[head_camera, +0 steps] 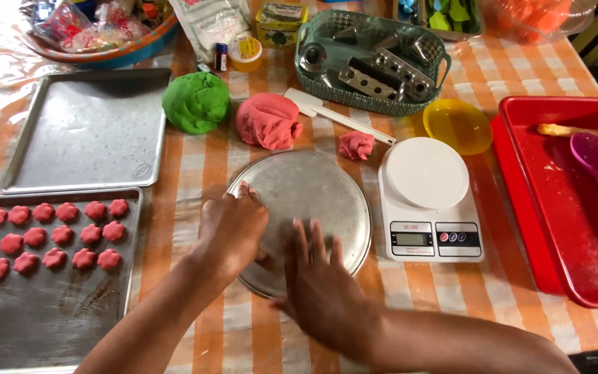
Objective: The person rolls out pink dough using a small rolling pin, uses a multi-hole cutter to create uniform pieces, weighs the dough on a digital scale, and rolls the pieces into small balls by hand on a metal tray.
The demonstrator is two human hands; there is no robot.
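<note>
Round pan lies at frame centre under both hands, likely as a work surface. Right hand presses flat, fingers spread, gripping nothing; left hand curls loosely at the rim. Pink dough waits just above; shaped pieces fill the tray lower left
</note>
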